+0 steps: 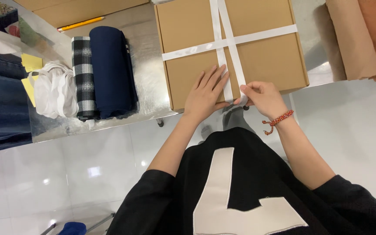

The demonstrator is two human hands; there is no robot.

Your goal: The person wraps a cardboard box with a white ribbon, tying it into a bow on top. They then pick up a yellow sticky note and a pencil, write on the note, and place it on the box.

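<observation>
Two hands meet at the near edge of a brown cardboard box on the shiny table. Left hand lies flat, fingers spread, pressing the white ribbon down; right hand pinches the ribbon's end between thumb and fingers. Farther left lie a navy fabric roll, a plaid fabric roll and a white ribbon pile.

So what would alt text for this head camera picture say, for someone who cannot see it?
A person's left hand presses flat on a brown cardboard box while the right hand pinches white ribbon crossed over it. Folded fabrics lie beside it on a shiny table.
</observation>
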